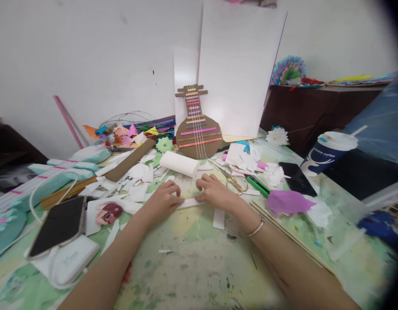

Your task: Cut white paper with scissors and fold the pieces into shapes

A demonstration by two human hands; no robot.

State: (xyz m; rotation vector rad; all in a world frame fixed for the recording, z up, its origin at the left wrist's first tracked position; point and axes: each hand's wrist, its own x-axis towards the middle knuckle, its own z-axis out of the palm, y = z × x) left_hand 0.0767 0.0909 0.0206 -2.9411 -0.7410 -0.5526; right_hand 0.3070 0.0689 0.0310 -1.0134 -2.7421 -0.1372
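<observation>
My left hand point(162, 199) and my right hand point(215, 193) face each other low over the table, with thumbs and fingers closed on a narrow strip of white paper point(189, 203). The strip's middle shows between them; its ends are covered by the fingers. Just beyond the hands lies a roll of white paper point(179, 163). To the right of my right hand are gold-handled scissors point(238, 185) and a green pen point(257, 186). A small white paper piece point(218, 218) lies below my right wrist.
A brown cardboard lute point(200, 135) leans at the back against white boards point(237, 64). A phone point(58, 226) on a white power bank point(69, 260) lies left. On the right are a coffee cup point(329, 153), another phone point(297, 178), purple paper point(291, 201) and thin sticks point(292, 241).
</observation>
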